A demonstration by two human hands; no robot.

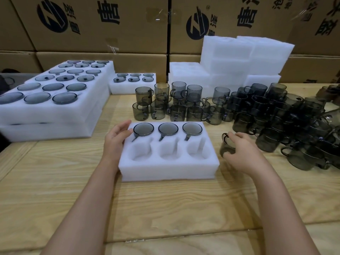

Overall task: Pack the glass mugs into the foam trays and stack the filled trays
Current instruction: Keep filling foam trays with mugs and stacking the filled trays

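My left hand (117, 139) resting loose on foam tray (165, 168), right hand (242, 151) gripping smoky mug (226, 147), upper-frame cartons (92, 39) with upside-down black Chinese print, round logos

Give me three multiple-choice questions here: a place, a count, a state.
1. Where is the mug that the right hand grips?
A) in the near foam tray
B) outside that tray, to its right
C) on the floor
2. How many mugs sit in the near tray?
A) none
B) three
C) six
3. The tray's front-row pockets are:
A) empty
B) filled
C) taped over
Answers: B, it is beside the tray's right edge; B, only the back row is filled; A, bare foam shows.
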